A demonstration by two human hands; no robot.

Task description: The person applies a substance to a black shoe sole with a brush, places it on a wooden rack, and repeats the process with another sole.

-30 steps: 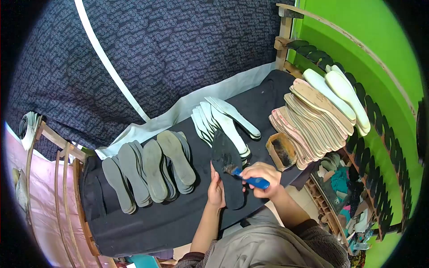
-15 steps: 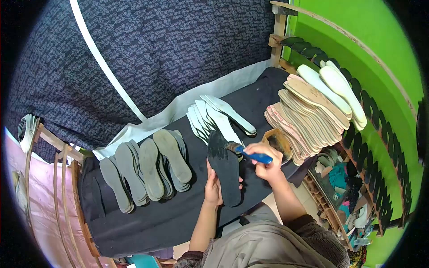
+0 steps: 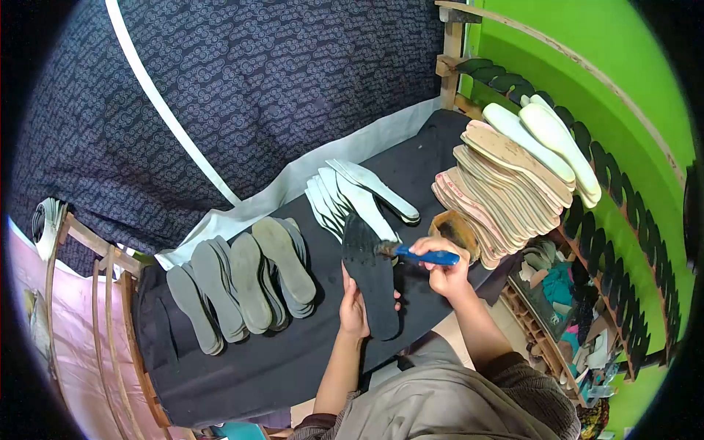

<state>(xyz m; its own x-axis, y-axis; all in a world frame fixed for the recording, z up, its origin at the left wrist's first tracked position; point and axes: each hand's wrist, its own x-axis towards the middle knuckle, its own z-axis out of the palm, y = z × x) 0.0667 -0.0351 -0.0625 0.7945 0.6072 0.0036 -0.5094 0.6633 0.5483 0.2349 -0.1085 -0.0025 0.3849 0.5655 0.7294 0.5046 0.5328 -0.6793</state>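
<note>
My left hand (image 3: 355,308) grips a black shoe insole (image 3: 375,293) from beneath, with fingers showing at both its edges. The insole's upper part looks wet and shiny. In my right hand (image 3: 446,268) is a paintbrush (image 3: 433,257) with a blue handle. Its bristles touch the insole's right edge, partway up. Just behind my right hand stands a cut-open container (image 3: 456,231) with brown and dark residue inside. White insoles (image 3: 359,194) lie fanned out beyond the black one.
Grey insoles (image 3: 253,282) lie in overlapping stacks at left on the black-covered table (image 3: 257,378). Beige insoles (image 3: 506,191) are piled at right, with white ones on top. Racks of black insoles (image 3: 609,271) line the green wall, above a shelf of scraps (image 3: 561,293).
The paintbrush has moved slightly right and down, from the insole's face to its right edge. My right hand has shifted right with it. The view has tilted slightly.
</note>
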